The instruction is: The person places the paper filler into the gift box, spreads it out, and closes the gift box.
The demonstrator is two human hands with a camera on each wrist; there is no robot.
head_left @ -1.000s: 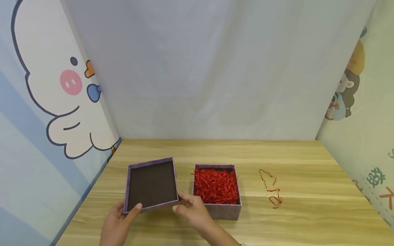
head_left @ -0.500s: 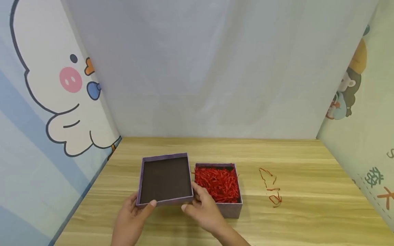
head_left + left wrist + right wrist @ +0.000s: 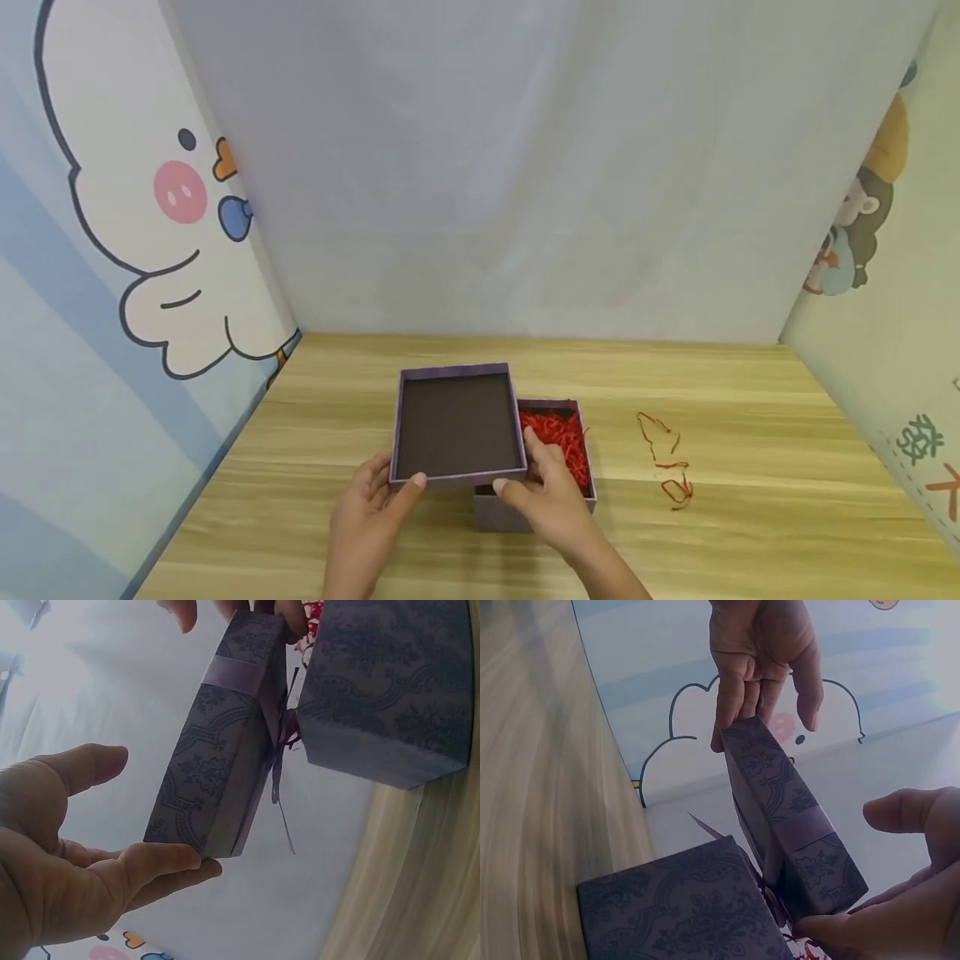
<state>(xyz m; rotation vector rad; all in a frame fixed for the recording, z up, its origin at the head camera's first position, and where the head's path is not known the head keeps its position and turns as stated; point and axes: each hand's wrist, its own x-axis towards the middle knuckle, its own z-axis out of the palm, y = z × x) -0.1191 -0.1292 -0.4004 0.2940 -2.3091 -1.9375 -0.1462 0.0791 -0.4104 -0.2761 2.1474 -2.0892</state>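
Observation:
Held up with its dark inside facing upward, a square purple box lid (image 3: 459, 427) overlaps the left part of the open box (image 3: 502, 513) in the head view. My left hand (image 3: 367, 515) holds the lid's near left corner, fingers beneath and thumb by the front rim. At the near right corner, my right hand (image 3: 557, 504) holds it too. Both wrist views show a patterned outer wall crossed by a lilac ribbon (image 3: 236, 675), with bow ends hanging on the underside. Red shredded paper (image 3: 561, 442) fills the box; the lid and right hand hide part of it.
Loose red paper strands (image 3: 677, 490) lie on the wooden table (image 3: 750, 433) right of the box. A pale curtain (image 3: 480, 183) hangs behind the table. Printed cartoon cloths (image 3: 180, 275) stand along the sides.
Both hands have carried the lid to the right, from beside the box to over its left part. The box and the loose strands have stayed in place.

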